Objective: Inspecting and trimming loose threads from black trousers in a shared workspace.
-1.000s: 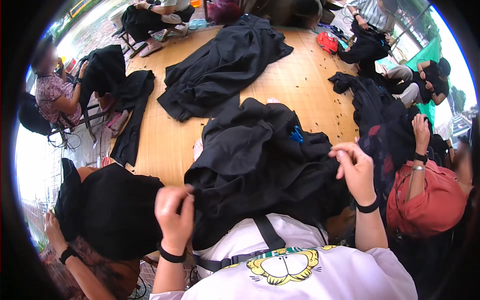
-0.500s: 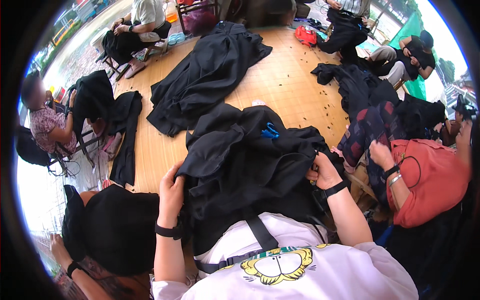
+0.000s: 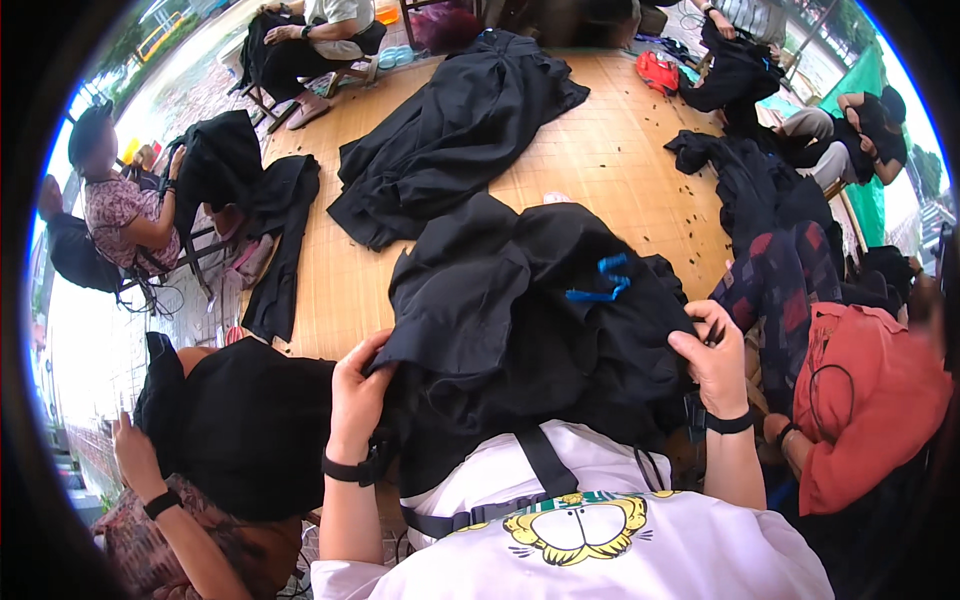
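Black cloth (image 3: 455,310) lies between left grip (image 3: 357,388), pinching its left edge, and right grip (image 3: 716,366), hold unclear; it looks rumpled.

Dk item (image 3: 713,335) in R hand (image 3: 714,362) too sm. to ID, purple bundle (image 3: 445,25) top-cropped.

No words or numbers could be read clearly. On the person's pale shirt (image 3: 700,545) was a printed yellow-and-white cartoon face (image 3: 577,530) with black whiskers; along its upper edge in this view ran a narrow green band (image 3: 602,496) with white marks, perhaps lettering, too small and foreshortened to make out.
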### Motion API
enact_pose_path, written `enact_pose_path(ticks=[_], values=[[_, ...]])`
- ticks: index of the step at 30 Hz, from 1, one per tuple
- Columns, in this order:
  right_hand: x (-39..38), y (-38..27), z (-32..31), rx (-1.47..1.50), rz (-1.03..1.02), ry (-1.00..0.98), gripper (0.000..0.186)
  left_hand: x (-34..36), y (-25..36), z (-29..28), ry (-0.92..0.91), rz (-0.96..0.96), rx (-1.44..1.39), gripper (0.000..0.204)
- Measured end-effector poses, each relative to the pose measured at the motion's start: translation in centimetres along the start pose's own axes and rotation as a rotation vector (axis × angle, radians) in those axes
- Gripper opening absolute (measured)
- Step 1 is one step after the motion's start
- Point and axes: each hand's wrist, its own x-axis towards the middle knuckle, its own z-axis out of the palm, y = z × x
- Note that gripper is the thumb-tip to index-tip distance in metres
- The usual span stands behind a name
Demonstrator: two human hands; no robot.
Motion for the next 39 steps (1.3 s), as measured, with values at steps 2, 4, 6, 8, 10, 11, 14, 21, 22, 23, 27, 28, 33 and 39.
enact_pose_path(ticks=[2,4,6,8,10,11,14,21,22,23,27,28,33,39], values=[[-0.5,-0.4,0.0,0.042,0.026,0.059,0.021,-0.9,0.0,0.3,0.014,-0.029,-0.019,0.043],[-0.6,0.4,-0.7,0.077,0.047,0.120,0.019,-1.7,0.3,0.7,0.057,0.066,0.084,0.044],[0.3,3.0,-1.7,-0.167,-0.219,0.109,0.017,-2.8,2.0,1.2,0.078,0.139,0.220,0.048],[-1.5,2.0,-1.5,-0.093,-0.035,0.122,0.016,-3.2,2.4,1.9,0.092,0.205,0.343,0.051],[-3.4,1.7,-1.8,-0.014,0.197,0.121,0.011,-3.0,2.0,2.3,0.161,0.368,0.430,0.056],[-4.3,1.9,-2.5,-0.162,0.177,-0.001,0.011,-2.9,1.9,2.1,0.204,0.404,0.465,0.060],[-6.6,1.4,-1.8,-0.293,0.183,-0.405,0.012,-3.8,4.2,-1.9,0.452,0.495,0.577,0.057],[-5.2,-1.9,-0.4,-0.627,0.081,-0.645,0.033,-1.2,0.6,-3.0,0.530,0.457,0.567,0.054],[-5.1,-2.0,-0.1,-0.647,0.118,-0.642,0.039,-1.4,0.3,-2.6,0.528,0.439,0.528,0.054],[-5.0,-1.6,0.6,-0.701,0.051,-0.622,0.040,-1.3,0.4,-2.9,0.542,0.457,0.551,0.054],[-4.8,-1.2,1.9,-0.798,-0.108,-0.476,0.024,-1.2,1.6,-4.0,0.484,0.328,0.352,0.044],[-4.6,-1.5,1.9,-0.780,-0.078,-0.423,0.022,-0.9,1.6,-4.0,0.431,0.249,0.182,0.039],[-3.3,-1.5,2.3,-0.655,-0.377,0.021,0.019,-2.0,1.1,-2.0,0.311,-0.107,-0.166,0.033],[-4.3,-1.7,0.6,-0.624,-0.527,0.354,0.018,-4.1,3.4,-2.9,0.477,0.383,0.321,0.046]])
